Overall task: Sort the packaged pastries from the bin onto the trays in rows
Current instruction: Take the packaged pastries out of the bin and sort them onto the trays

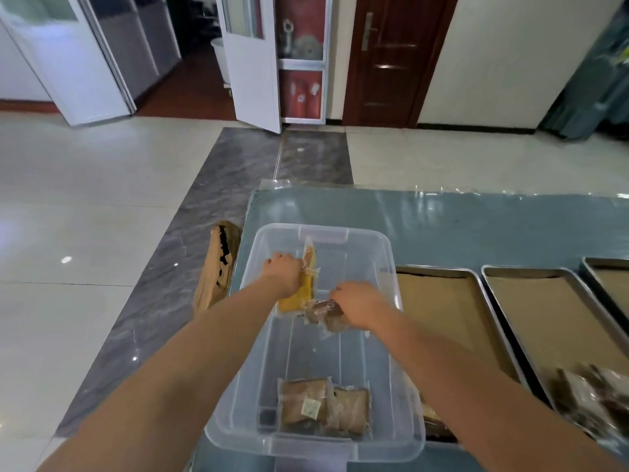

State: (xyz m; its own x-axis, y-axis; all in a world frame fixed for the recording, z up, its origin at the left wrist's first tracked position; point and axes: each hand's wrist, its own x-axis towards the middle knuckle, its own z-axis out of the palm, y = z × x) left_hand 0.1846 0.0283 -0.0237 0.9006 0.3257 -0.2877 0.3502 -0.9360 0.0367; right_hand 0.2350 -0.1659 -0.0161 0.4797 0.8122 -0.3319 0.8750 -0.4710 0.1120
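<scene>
Both hands holding pastries: L (284, 275) yellow (303, 294), R (357, 303) brown (323, 310).

You had a clear plastic bin (384, 267), glossy film-wrapped pastries (323, 407), metal trays (490, 294) lined with matt brown paper (439, 311).

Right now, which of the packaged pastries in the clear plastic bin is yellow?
The yellow packaged pastry gripped by the left hand at the far end of the clear plastic bin. The other packets are brown.
</scene>
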